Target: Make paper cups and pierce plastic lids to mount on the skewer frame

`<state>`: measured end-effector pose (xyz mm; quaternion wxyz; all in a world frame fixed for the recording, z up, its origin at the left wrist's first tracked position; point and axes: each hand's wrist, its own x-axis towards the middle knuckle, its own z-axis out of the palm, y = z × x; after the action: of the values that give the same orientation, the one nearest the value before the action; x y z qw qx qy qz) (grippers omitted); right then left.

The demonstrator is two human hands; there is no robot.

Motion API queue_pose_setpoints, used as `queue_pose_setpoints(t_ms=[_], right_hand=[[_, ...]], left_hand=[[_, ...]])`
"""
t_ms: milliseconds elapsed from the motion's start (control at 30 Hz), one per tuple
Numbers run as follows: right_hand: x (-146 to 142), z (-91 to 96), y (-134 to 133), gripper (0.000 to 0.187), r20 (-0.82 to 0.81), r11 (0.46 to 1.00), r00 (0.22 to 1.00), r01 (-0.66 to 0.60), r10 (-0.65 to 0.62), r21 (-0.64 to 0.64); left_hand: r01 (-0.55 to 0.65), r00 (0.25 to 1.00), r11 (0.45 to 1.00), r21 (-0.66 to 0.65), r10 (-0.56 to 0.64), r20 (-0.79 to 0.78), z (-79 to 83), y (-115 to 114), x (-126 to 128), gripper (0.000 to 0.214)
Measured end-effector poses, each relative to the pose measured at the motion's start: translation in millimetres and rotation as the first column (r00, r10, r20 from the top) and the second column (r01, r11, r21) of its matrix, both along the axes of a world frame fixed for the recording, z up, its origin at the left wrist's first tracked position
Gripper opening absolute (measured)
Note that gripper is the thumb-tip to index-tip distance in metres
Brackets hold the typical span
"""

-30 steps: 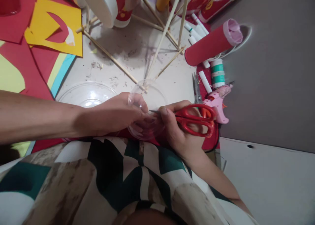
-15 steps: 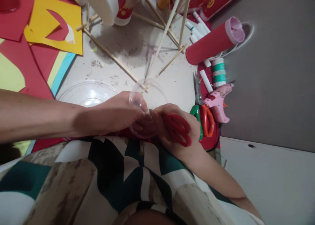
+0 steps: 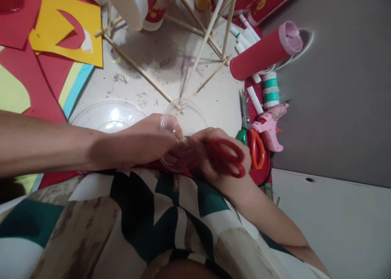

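My left hand [image 3: 143, 142] grips a small clear plastic cup [image 3: 183, 124] lying on its side just above my lap. My right hand [image 3: 214, 157] is closed on red-handled scissors [image 3: 227, 157], whose blade tip touches the cup's wall at the rim. The two hands meet at the cup. A larger clear plastic bowl [image 3: 106, 114] sits on the table just behind my left hand.
Thin wooden sticks [image 3: 201, 42] form a frame on the table behind the cup. Green and orange-handled scissors [image 3: 252, 142], a pink glue gun [image 3: 270, 126], a red tube [image 3: 262, 53] and glue sticks lie to the right. Coloured paper sheets [image 3: 55, 30] cover the left side.
The red scissors closed and turned in my right hand, so the handles now lie over the back of my fingers. The cup and left hand have barely moved.
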<state>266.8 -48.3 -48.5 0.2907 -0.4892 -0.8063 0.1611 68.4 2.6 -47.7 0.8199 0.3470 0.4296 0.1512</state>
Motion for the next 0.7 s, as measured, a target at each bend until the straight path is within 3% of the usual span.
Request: queue_pose_setpoints(t_ms=[133,267,433,567,700], right_hand=[[1,-0.5,-1,0.014,-0.017,0.994,0.994,-0.103,0.103,0.036],[2,0.5,6,0.016,-0.162,0.996,0.985,0.055,-0.065,-0.069],[5,-5.7,8,0.015,-0.387,0.974,0.899,0.151,-0.206,-0.169],[5,-5.6,1,0.015,-0.379,0.962,0.884,0.241,-0.274,-0.133],[3,-0.7,-3,0.013,-0.321,0.966,0.911,0.246,-0.259,-0.081]], left_hand=[[0.067,0.994,0.989,0.135,-0.055,-0.098,4.4,-1,1,0.009],[-0.001,0.998,0.998,0.064,0.004,-0.056,10.8,-3,5,0.008],[0.033,0.999,0.999,-0.030,-0.034,-0.023,17.7,-2,4,0.011],[0.020,1.000,0.999,-0.033,-0.020,-0.010,16.5,-1,3,0.013],[-0.014,1.000,0.999,-0.035,0.015,0.023,11.1,-2,3,0.012]])
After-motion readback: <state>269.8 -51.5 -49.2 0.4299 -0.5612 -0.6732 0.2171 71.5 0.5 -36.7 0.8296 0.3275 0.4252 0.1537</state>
